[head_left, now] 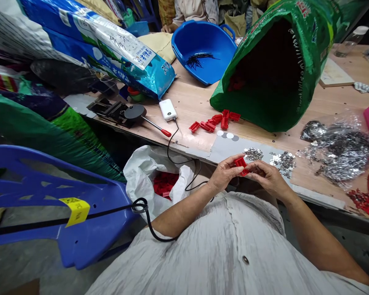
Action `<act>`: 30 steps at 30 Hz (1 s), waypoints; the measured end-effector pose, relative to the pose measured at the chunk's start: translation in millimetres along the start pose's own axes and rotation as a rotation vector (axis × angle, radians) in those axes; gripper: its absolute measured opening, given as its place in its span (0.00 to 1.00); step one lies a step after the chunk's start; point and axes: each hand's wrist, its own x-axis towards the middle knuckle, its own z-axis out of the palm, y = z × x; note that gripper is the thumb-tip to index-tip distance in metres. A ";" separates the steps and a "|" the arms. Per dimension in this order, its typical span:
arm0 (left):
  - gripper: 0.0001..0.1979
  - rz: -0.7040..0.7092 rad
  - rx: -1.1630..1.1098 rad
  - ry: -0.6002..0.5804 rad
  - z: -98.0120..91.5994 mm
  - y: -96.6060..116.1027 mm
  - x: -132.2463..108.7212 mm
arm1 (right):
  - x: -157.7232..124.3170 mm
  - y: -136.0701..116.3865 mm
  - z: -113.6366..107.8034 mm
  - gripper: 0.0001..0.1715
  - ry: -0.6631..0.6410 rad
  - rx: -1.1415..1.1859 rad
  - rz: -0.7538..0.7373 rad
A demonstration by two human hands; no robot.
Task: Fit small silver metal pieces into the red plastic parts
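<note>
Between my two hands, just off the table's front edge, is a small red plastic housing (240,163) with an open hollow side. My left hand (224,174) grips it from the left with thumb and fingers. At its right end, the fingertips of my right hand (266,177) are pinched together close against it; whether they also hold a tiny part is hidden. Two piles of small metal pieces, a left pile (253,154) and a right pile (283,160), lie on a grey sheet (226,148) just beyond my hands. Several more red housings (215,121) lie farther back.
A large green sack (264,98) lies open on the table, beside a blue basin (203,53) holding dark thin pieces. Bagged metal parts (341,151) sit right. A hand press (119,111), a white power bank (168,110) with cable, a white sack (141,172) and a blue chair (92,205) are left.
</note>
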 end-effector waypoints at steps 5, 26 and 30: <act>0.25 0.108 0.148 -0.014 -9.5 -5.6 4.9 | -0.4 5.5 -0.6 0.22 0.055 -0.089 0.052; 0.20 0.327 1.088 -0.096 -43.1 8.1 32.2 | 15.5 29.7 8.6 0.14 -0.040 -0.388 -0.015; 0.20 0.323 1.107 -0.106 -44.5 8.8 34.0 | 16.8 28.9 9.1 0.13 -0.042 -0.426 -0.016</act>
